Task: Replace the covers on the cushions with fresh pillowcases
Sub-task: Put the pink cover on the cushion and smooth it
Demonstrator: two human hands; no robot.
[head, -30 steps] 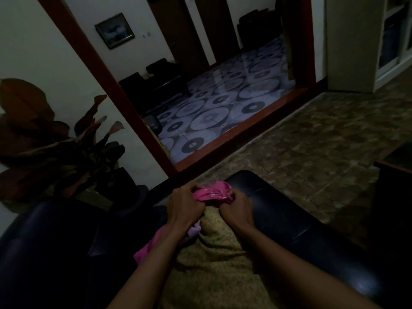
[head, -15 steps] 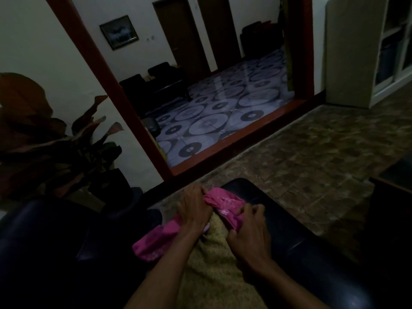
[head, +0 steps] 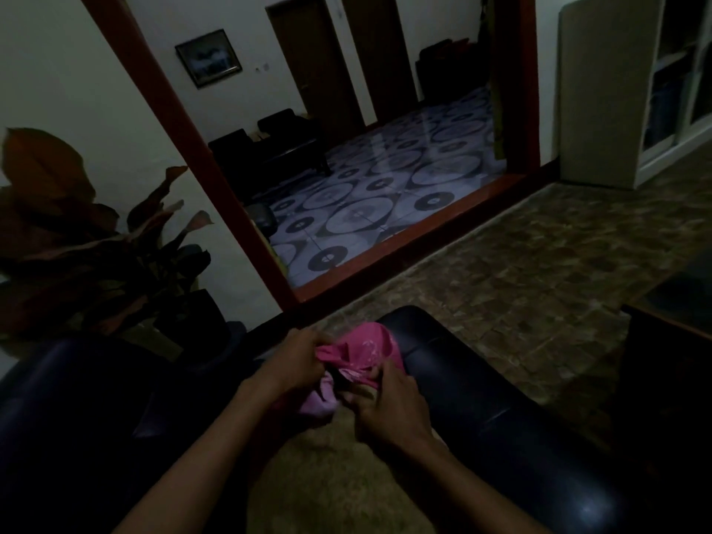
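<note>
The room is dim. At the left, a plant (head: pixel 77 240) is barely legible. The left hand (head: pixel 293 364) clutches the bunched pink pillowcase (head: pixel 362 348) at the near sofa (head: pixel 481 383); the right hand (head: pixel 389 402) pinches its edge, fingertips hidden in cloth. The yellow cushion (head: pixel 327 487) below is cut off by the frame.

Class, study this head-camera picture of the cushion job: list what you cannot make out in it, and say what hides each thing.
- Far end of the cushion, head view: covered by the pink pillowcase and both hands.
- Left hand fingertips: buried in pink folds.
- Right hand grip: fingers curl under, hidden by its own back.
- Framed picture: too small and dim.
- Cabinet contents: dark, cut off by the right edge.
</note>
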